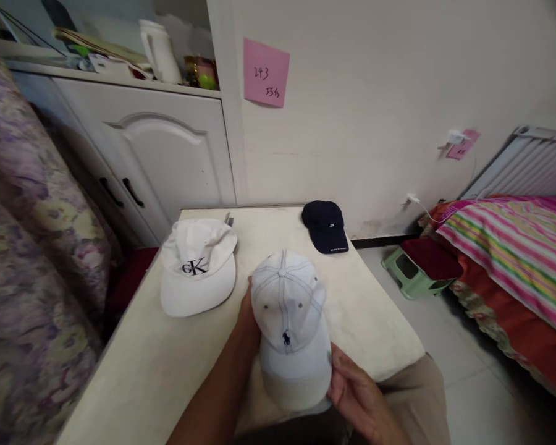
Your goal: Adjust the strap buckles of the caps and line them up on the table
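A pale baseball cap [290, 303] with a small dark horse-rider logo is held above the near part of the table, its brim towards me. My left hand [249, 312] grips the cap's left side, with its fingers mostly hidden behind the crown. The right edge of the brim is pinched by my right hand [354, 389], thumb on the outside. To the left lies a white cap [199, 266] with black "CK" lettering. A navy cap [325, 225] rests at the table's far right corner.
The cream-coloured table [167, 364] backs onto a wall with a pink note [265, 73]. A white cabinet [167, 142] and a floral curtain [23, 247] stand left. On the right are a green stool [405, 275] and a bed with a striped cover [519, 247].
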`<state>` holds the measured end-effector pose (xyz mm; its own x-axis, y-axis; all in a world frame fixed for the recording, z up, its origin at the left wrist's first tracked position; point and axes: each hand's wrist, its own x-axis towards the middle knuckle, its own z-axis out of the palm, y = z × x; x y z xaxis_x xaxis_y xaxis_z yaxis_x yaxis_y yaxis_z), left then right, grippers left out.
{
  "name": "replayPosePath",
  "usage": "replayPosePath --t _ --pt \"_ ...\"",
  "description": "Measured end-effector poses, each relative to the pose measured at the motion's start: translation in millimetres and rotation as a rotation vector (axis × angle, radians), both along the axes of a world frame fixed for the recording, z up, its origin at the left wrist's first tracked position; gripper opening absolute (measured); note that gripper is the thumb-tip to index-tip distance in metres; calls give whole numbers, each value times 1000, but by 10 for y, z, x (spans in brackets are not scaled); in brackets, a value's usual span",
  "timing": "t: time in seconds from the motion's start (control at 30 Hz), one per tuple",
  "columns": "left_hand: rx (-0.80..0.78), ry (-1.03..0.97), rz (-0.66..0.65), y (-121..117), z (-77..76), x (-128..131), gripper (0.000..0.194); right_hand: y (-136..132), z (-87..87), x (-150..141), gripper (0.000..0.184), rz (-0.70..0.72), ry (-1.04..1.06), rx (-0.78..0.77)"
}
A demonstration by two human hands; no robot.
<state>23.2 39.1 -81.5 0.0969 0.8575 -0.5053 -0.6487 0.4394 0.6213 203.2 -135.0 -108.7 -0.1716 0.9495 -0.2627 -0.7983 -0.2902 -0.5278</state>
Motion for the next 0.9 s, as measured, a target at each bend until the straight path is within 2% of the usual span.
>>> replayPosePath --t 0.1,0.2,0.37,0.53,0.7,0.8,0.9 --pt "-38 13 18 -38 108 18 40 -82 -13 -213 48 -6 -16 27" --pt "-61 2 15 -59 158 31 43 -109 -47 -307 54 -9 -42 36" --pt "-55 -58 2 -51 86 23 35 -47 -39 -224 52 10 -95 58" --pt "0 -170 5 22 13 31 35 145 44 -78 48 22 -127 82" --pt "33 -260 39 99 -49 35 34 623 164 59 41 39 -84 131" --pt "41 -309 43 144 -111 54 31 1109 259 112 40 12 -81 160" --pt "44 -355 27 187 -178 77 43 1692 334 102 41 -57 -59 177"
